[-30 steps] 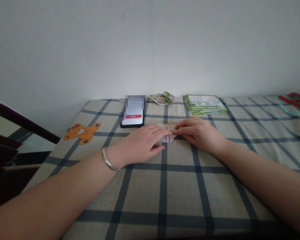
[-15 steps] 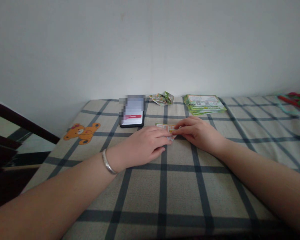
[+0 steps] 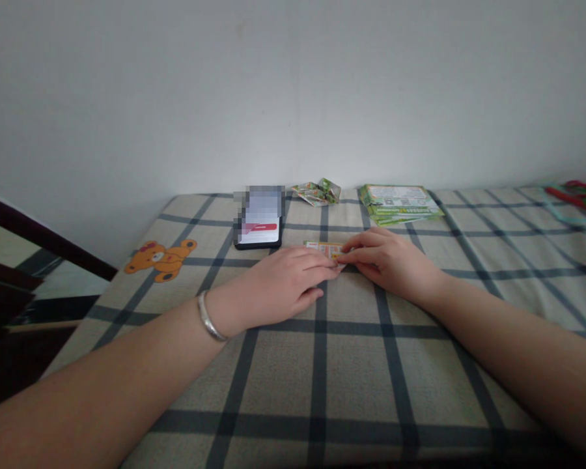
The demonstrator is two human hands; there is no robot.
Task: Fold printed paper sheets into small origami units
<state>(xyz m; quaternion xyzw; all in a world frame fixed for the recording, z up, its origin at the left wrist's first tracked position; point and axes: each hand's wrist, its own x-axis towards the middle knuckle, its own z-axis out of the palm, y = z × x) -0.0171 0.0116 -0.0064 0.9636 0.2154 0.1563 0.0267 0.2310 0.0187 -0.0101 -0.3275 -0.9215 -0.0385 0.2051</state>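
A small printed sheet of paper (image 3: pixel 324 247), orange and white with a greenish edge, lies on the checked cloth, partly covered by both hands. Stretched flat over its near left part, the fingers of my left hand (image 3: pixel 286 286) press it down; a silver bangle circles that wrist. My right hand (image 3: pixel 388 260) has its thumb and fingers drawn together in a pinch at the sheet's right side. The fingertips of the two hands almost meet there, and the paper's near edge is mostly hidden beneath them.
A phone (image 3: pixel 260 218) with a lit screen lies behind my left hand. Near the wall sit folded paper pieces (image 3: pixel 317 192) and a stack of green printed sheets (image 3: pixel 403 203). A bear cutout (image 3: pixel 163 260) is at left, red and green items (image 3: pixel 583 198) far right.
Both hands stay in nearly the same place on the paper. My left fingertips have shifted very slightly to the right.
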